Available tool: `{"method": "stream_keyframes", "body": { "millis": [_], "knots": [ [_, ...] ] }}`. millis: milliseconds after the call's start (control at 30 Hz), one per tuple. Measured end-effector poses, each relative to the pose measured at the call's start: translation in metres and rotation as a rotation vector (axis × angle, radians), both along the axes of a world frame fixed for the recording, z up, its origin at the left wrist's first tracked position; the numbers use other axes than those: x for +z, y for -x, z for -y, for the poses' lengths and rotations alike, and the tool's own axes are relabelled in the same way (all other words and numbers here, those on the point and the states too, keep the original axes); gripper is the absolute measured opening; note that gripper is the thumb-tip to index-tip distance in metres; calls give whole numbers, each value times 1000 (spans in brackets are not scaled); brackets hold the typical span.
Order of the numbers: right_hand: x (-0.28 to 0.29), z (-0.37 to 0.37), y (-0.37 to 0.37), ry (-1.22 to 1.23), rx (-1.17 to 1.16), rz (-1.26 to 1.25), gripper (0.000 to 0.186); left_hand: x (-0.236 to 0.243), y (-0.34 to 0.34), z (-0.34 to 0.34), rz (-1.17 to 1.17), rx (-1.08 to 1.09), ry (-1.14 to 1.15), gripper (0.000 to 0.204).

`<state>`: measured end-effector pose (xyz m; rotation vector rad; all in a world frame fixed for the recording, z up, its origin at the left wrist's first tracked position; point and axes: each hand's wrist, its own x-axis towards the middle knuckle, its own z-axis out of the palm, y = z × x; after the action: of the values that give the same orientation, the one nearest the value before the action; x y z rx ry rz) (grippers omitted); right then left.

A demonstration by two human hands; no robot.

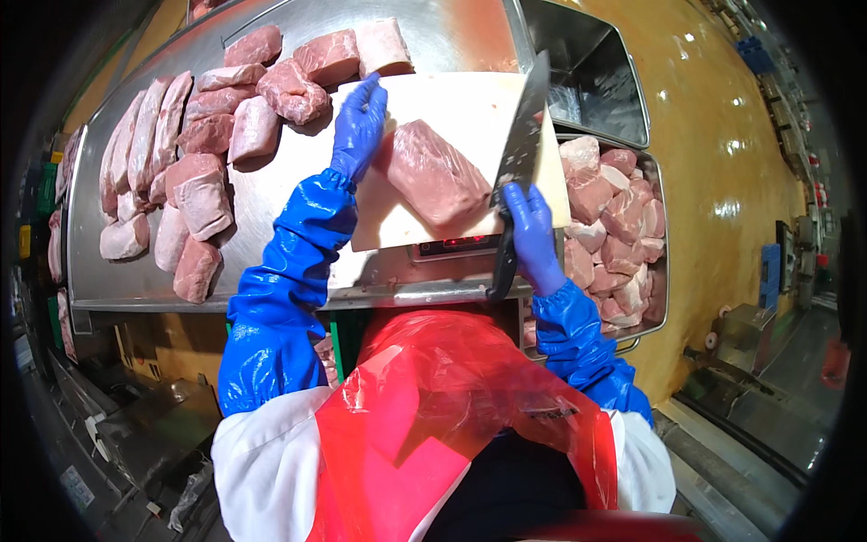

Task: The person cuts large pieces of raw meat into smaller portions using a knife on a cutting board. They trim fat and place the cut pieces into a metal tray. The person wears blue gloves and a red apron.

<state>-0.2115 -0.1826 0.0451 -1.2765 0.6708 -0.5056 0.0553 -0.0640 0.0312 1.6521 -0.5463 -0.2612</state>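
Note:
A thick piece of raw pork lies on the white cutting board. Just left of it is my gloved left hand, its fingers stretched forward over the board's left edge; it holds nothing that I can see. My right hand is closed round the black handle of a large butcher's knife. The broad blade points away from me, upright along the right part of the board, with wet specks on its side. Near its handle, the knife is very close to the pork's right end; whether they touch I cannot tell.
Several pork pieces cover the steel table left of the board. A scale with a lit red display sits under the board's near edge. At the right stand a metal bin heaped with pork cuts and another steel bin.

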Motion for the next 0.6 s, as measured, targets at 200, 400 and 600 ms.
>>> {"method": "stream_keyframes", "body": {
  "millis": [200, 400, 600],
  "knots": [
    [-16, 27, -31, -119, -17, 15, 24, -39, 99, -24, -360, -103, 160, 61],
    [-42, -34, -46, 5, -6, 127, 21, 12, 24, 5, 399, -531, -247, 35],
    [-6, 11, 27, 645, 411, -300, 19, -15, 66, -85, -206, 90, 26, 25]
  ]
}}
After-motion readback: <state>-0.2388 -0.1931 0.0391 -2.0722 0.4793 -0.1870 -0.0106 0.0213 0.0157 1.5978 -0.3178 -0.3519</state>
